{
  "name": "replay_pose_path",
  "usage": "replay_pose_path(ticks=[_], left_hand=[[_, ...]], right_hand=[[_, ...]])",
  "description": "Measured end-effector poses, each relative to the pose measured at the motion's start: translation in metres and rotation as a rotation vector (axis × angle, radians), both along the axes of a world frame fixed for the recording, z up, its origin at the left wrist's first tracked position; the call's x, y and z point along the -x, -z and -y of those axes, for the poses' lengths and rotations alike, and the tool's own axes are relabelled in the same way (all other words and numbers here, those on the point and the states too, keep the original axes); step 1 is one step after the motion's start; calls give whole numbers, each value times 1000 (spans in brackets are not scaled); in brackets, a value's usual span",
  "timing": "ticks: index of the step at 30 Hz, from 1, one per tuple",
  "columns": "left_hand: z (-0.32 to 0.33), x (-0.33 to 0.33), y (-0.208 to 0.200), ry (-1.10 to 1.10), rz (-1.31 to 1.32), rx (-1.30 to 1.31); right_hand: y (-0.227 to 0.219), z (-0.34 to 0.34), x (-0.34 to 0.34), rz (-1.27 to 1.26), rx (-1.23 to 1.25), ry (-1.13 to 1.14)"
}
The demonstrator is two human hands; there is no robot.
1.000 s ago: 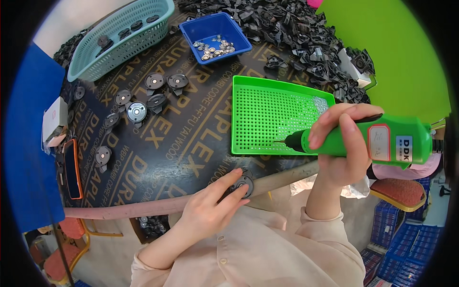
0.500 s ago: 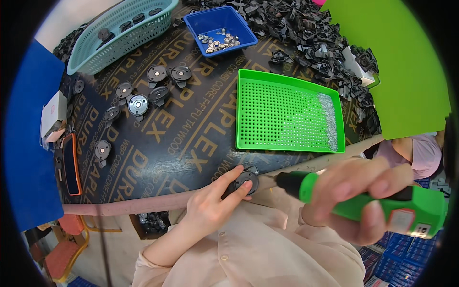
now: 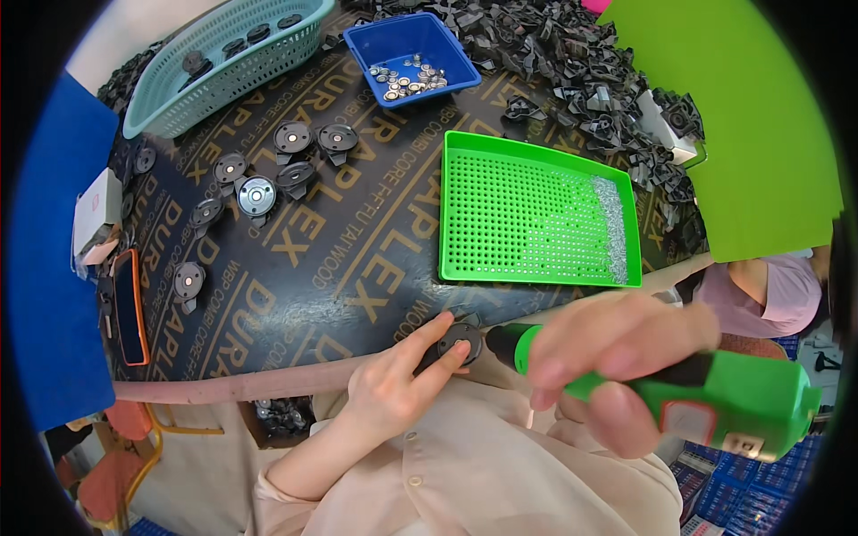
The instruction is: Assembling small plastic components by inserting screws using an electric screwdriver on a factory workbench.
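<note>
My left hand (image 3: 390,386) presses a round black plastic part (image 3: 471,345) against the table's near edge, its fingers spread over the disc and its tab pointing away from me. A green and black electric screwdriver (image 3: 751,397) is in my right hand (image 3: 612,357), lying almost level with its black nose close to the part's right side. The bit's tip is too small and blurred to make out, so I cannot tell if it touches the part. Just beyond stands a green perforated tray (image 3: 536,277), with small silvery screws (image 3: 612,228) gathered along its right side.
Several similar round parts (image 3: 293,138) lie on the dark printed table (image 3: 357,259), one with a silver disc. Farther back are a blue bin (image 3: 393,31) of metal pieces, a pale teal basket (image 3: 170,107) and piled black parts (image 3: 572,54). An orange-edged phone (image 3: 131,304) lies left. Another person (image 3: 760,295) sits right.
My right hand has brought the screwdriver left, so its nose is closer to the round part. The left hand stays on the part, nearly unmoved.
</note>
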State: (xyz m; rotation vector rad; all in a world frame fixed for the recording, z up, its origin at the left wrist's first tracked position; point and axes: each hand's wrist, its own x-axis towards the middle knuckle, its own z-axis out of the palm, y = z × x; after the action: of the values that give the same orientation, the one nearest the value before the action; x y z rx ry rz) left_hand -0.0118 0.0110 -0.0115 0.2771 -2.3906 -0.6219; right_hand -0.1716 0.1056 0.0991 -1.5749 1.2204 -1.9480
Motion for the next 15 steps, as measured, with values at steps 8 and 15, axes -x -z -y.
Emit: replay_pose_path(ticks=[8, 15], left_hand=[[-1, 1, 5, 17, -39, -28], [3, 3, 13, 29, -81, 31]], right_hand=[[7, 6, 47, 92, 163, 390], [14, 12, 46, 57, 122, 464]])
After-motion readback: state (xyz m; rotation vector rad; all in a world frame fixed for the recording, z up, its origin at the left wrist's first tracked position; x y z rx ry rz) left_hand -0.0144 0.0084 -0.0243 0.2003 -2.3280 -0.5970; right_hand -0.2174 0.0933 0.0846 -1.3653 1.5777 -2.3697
